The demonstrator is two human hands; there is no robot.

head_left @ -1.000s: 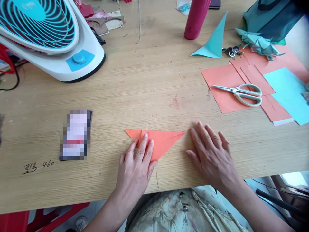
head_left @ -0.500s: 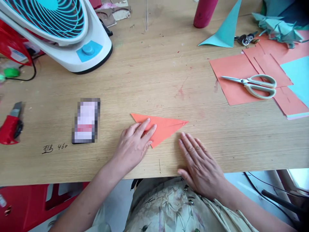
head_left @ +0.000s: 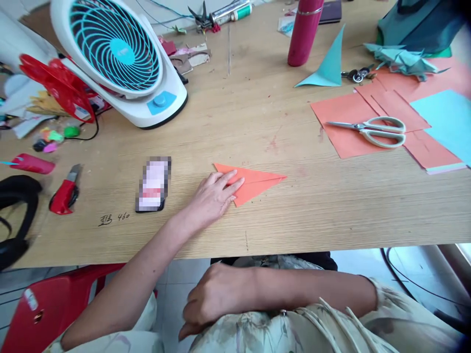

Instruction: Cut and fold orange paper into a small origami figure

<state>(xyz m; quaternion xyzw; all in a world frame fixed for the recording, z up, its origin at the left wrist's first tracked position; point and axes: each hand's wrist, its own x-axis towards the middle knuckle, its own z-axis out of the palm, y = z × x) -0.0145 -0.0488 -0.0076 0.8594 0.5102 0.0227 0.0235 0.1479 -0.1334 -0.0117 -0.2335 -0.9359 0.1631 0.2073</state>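
Note:
A folded orange paper triangle lies flat on the wooden table, its long point toward the right and a crease along it. My left hand rests on its left part, fingers stretched out and slightly spread, covering some of the paper. My right hand is off the table, below its front edge and close to my clothes, with the forearm across my body. Its fingers are curled in, and the palm side is hidden, so anything inside does not show.
A phone and a red utility knife lie left. Behind them stands a fan. Scissors rest on orange sheets at right. A folded teal paper and magenta bottle stand behind.
My right hand has left the table, moved left and down to my body, and curled from flat. My left hand stays on the paper. The view has shifted, showing more at left.

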